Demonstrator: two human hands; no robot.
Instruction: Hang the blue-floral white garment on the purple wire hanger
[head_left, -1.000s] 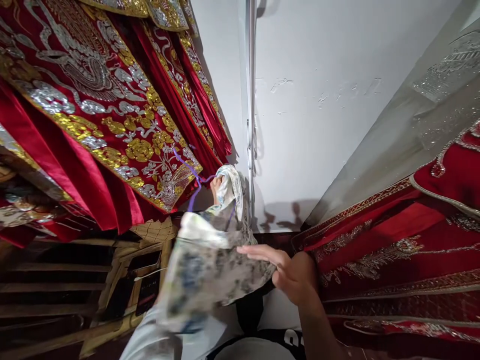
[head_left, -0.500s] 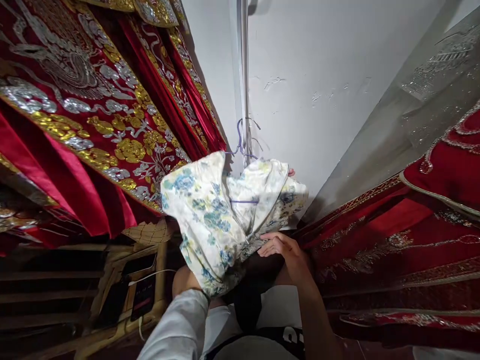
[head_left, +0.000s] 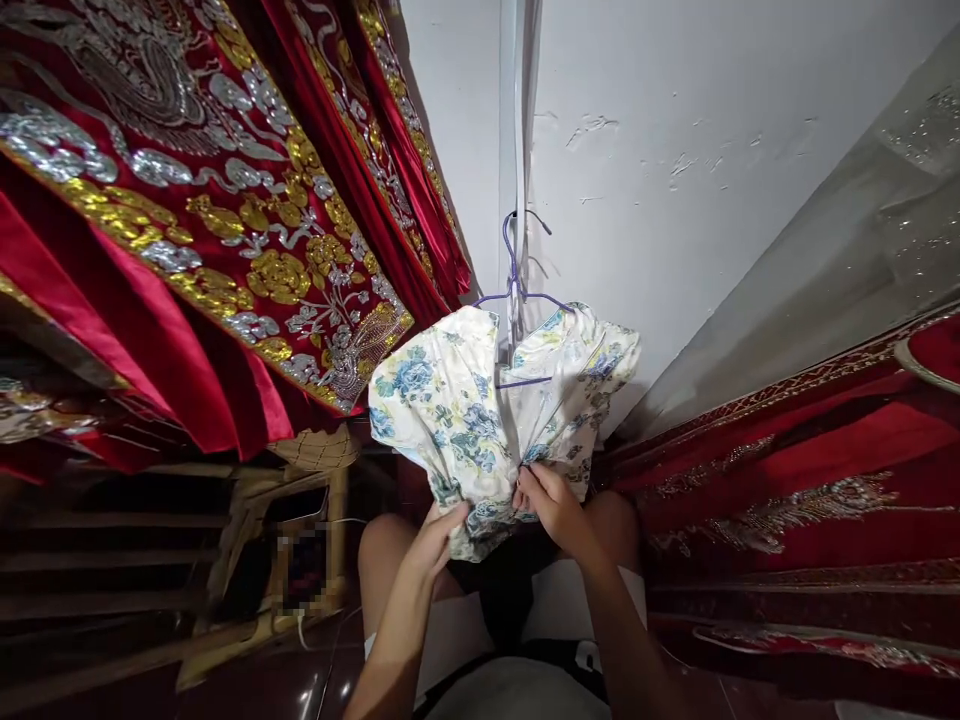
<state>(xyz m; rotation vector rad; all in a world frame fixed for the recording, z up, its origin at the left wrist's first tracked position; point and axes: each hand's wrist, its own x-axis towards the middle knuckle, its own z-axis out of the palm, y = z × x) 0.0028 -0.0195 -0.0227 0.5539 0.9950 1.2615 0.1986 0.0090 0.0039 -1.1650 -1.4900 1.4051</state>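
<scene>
Blouse (head_left: 465, 400) drapes over the top edges of the purple hanger (head_left: 514, 275), against the white pole (head_left: 517, 120), its neckline parted above the hanger's bottom bar. My left hand (head_left: 439, 530), mostly hidden by cloth half a second ago, now grips the lower front, while my right hand (head_left: 555, 505), loose then, pinches the neckline's base. By my judgement, the hanger bears the weight, leaving my 2 hands for the front.

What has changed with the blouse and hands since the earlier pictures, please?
The purple hanger moved right, to the pole; the floral blouse, bunched earlier, hangs spread on it. The right hand, open before, grips the blouse's front; the left hand holds its lower side. Red garments either side stayed put.
</scene>
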